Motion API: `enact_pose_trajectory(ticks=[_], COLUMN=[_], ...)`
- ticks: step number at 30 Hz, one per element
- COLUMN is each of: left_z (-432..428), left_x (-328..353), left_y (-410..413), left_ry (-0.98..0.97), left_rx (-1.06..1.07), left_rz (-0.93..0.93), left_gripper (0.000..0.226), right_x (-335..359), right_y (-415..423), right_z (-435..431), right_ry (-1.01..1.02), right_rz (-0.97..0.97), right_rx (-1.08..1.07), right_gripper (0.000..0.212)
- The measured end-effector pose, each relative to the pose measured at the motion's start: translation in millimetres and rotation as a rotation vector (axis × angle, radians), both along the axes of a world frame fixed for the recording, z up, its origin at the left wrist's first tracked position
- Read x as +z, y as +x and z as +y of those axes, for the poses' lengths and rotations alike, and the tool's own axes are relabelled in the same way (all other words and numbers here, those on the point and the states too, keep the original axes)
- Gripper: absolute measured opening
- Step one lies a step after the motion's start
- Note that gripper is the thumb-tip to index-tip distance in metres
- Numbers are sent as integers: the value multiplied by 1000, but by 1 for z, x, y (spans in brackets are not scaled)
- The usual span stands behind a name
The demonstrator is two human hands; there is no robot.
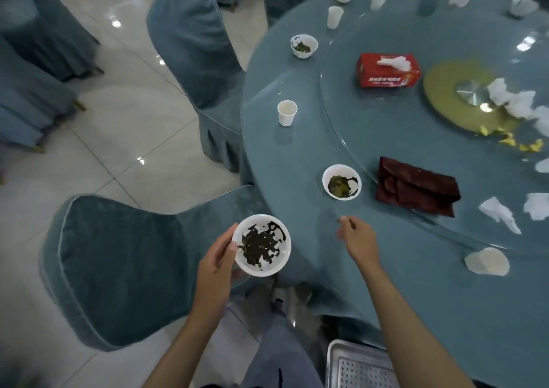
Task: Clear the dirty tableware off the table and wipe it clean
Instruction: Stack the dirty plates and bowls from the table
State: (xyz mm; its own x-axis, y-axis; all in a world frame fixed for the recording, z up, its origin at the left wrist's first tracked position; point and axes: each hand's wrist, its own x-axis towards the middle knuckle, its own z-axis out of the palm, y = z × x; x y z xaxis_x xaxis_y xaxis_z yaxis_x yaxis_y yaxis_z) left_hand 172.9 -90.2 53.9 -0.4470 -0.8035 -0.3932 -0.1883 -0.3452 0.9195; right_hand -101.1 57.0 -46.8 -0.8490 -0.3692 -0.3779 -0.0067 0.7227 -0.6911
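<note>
At lower centre, we are gripping one dirty bowl (261, 245), left hand (215, 264); right hand (358, 240) open, empty. Other bowls (341, 182), cups (287, 113) remaining on the surface (416, 283).

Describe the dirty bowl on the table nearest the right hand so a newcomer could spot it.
On the round blue table, find the dark red folded cloth at the near rim of the glass turntable. Just left of it sits a small white bowl holding greenish leaf dregs, beyond the right hand. Unlike the taller paper cup farther along the edge, it is low and wide.
</note>
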Motion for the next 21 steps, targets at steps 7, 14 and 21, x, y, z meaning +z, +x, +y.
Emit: enact_pose_trajectory(ticks=[7,14,21], left_z=[-37,-60,-87], left_x=[-10,-18,-17], left_y=[-49,-61,-32], left_ry=[34,60,56], left_rx=[59,32,28], left_rz=[-73,-115,-92], left_gripper=[29,31,31], right_x=[-35,-42,-21], right_y=[-63,-71,-25], right_z=[-40,-49,-66], right_ry=[-130,-253,-419], right_rz=[-303,-340,-310], right_rx=[-284,-479,-548], right_gripper=[34,26,24])
